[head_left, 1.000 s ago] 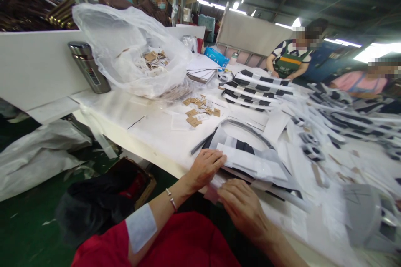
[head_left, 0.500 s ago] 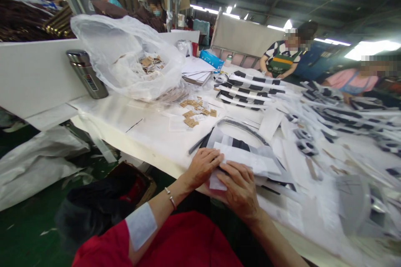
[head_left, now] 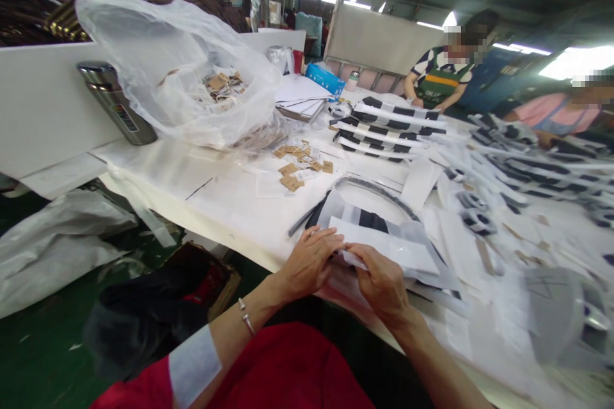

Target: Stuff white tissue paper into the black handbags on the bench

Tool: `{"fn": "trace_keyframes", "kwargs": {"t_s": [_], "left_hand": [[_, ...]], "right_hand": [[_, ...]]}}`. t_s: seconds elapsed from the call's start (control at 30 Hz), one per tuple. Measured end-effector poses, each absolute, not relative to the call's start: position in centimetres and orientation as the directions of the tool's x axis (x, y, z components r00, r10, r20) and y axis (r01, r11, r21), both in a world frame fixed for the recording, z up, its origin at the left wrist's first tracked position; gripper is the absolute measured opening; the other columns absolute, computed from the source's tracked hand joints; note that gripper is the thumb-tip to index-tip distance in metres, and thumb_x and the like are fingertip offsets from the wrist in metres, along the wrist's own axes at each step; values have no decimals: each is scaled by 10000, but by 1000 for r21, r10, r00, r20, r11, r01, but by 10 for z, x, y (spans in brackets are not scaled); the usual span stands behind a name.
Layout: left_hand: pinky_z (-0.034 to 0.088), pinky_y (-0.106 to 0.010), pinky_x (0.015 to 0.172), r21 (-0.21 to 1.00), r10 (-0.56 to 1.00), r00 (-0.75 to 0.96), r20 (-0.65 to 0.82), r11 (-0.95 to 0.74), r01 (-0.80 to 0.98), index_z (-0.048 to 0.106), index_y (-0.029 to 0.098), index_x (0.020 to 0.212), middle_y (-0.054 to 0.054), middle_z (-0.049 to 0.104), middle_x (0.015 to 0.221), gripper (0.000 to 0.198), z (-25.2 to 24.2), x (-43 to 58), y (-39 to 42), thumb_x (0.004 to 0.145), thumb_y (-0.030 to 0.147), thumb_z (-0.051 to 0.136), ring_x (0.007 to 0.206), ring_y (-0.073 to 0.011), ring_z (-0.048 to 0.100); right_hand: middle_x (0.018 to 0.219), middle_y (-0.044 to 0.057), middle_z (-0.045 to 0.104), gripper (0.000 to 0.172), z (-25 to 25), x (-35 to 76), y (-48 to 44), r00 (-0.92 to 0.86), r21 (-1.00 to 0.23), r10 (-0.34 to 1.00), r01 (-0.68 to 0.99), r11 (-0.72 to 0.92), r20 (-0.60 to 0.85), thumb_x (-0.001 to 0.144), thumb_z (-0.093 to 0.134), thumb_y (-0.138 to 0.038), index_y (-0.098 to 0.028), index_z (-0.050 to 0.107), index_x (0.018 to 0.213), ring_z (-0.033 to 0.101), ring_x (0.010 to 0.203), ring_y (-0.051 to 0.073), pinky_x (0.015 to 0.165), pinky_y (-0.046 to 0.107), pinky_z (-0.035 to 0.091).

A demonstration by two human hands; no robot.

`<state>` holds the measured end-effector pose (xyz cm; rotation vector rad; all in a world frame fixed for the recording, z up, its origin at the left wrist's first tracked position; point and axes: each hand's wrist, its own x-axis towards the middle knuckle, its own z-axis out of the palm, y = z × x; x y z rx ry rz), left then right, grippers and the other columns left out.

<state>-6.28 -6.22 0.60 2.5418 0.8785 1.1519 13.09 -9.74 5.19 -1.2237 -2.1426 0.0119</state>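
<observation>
In front of me lies a flat black-and-white bag-like piece [head_left: 371, 220] with a curved dark handle [head_left: 384, 186], partly covered by a white sheet [head_left: 384, 246]. My left hand [head_left: 309, 262] curls over its near edge, fingers closed on the white sheet. Beside it, my right hand [head_left: 384, 281] pinches the same edge between thumb and bent fingers, a bit of white showing by the fingertips. The fingertips of both hands almost meet. What lies beneath them is hidden.
Small brown tags [head_left: 292, 176] lie beyond, near a big clear plastic bag [head_left: 192, 102] and a steel flask [head_left: 118, 102]. Stacked checked pieces [head_left: 393, 131] stand at the back; more lie to the right. Co-workers stand across the white table [head_left: 230, 195].
My right hand has turned and curled its fingers at the near edge. The white flap that hung below between my hands is now folded up or covered. The view has shifted slightly.
</observation>
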Motion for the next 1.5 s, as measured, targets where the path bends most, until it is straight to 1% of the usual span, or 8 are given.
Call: {"fn": "trace_keyframes", "kwargs": {"t_s": [0.13, 0.3, 0.43, 0.53, 0.63, 0.87, 1.23, 1.5], "left_hand": [[331, -466, 1154, 545, 703, 455, 547, -712, 443, 532, 207, 1229, -81, 660, 1269, 363, 10, -55, -68, 896, 316, 631, 1296, -227, 527], [375, -476, 1093, 542, 737, 326, 593, -664, 515, 555, 202, 1164, -73, 699, 1140, 330, 9, -38, -69, 908, 392, 641, 1151, -230, 608], [411, -454, 1032, 515, 740, 274, 614, -639, 572, 584, 213, 948, -42, 707, 975, 151, 13, -30, -67, 986, 337, 506, 1024, -207, 636], [442, -432, 945, 507, 769, 231, 596, -583, 635, 549, 208, 811, -23, 662, 812, 215, 17, -24, -64, 991, 269, 450, 854, -192, 618], [451, -407, 841, 484, 783, 192, 591, -535, 693, 510, 210, 747, -17, 595, 712, 242, 19, -18, -61, 974, 222, 426, 758, -191, 564], [411, -376, 706, 450, 790, 170, 589, -495, 743, 466, 218, 724, -16, 542, 683, 219, 15, -13, -57, 932, 152, 445, 705, -195, 523], [406, -382, 671, 363, 800, 184, 572, -448, 817, 469, 225, 739, -20, 569, 694, 185, 22, -13, -57, 898, 135, 493, 695, -212, 540], [411, -359, 630, 303, 797, 196, 571, -426, 853, 484, 223, 745, -13, 589, 694, 173, 28, -15, -51, 885, 128, 518, 669, -207, 558]], "right_hand": [[997, 42, 744, 254, 60, 133, -92, -326, -371, 831, 778, 507, 451, 927, 430, -123, -225, 638, 1031, 709, 922, 167, 820, 280, 562], [1005, 41, 758, 217, 66, 136, -82, -295, -396, 869, 799, 453, 398, 972, 453, -237, -226, 668, 991, 718, 908, 177, 797, 272, 557], [895, 12, 752, 218, 72, 135, -73, -240, -435, 919, 824, 363, 312, 978, 468, -286, -232, 674, 929, 706, 800, 163, 735, 267, 522], [689, -19, 686, 286, 79, 134, -65, -217, -431, 944, 848, 309, 249, 969, 486, -342, -237, 635, 749, 636, 618, 146, 600, 270, 452], [621, -24, 645, 327, 79, 133, -56, -192, -421, 951, 863, 280, 241, 959, 489, -372, -237, 610, 686, 591, 562, 142, 558, 280, 408], [802, 24, 693, 263, 65, 130, -48, -191, -426, 939, 852, 303, 287, 961, 506, -331, -231, 650, 765, 640, 716, 173, 682, 298, 453], [787, 41, 627, 231, 56, 128, -58, -205, -190, 887, 934, 304, 413, 944, 561, -272, -225, 612, 724, 544, 782, 208, 716, 341, 425], [801, 9, 652, 145, 73, 127, -44, -37, -312, 992, 947, 73, 120, 833, 684, -250, -229, 637, 697, 607, 745, 171, 624, 284, 385]]}}
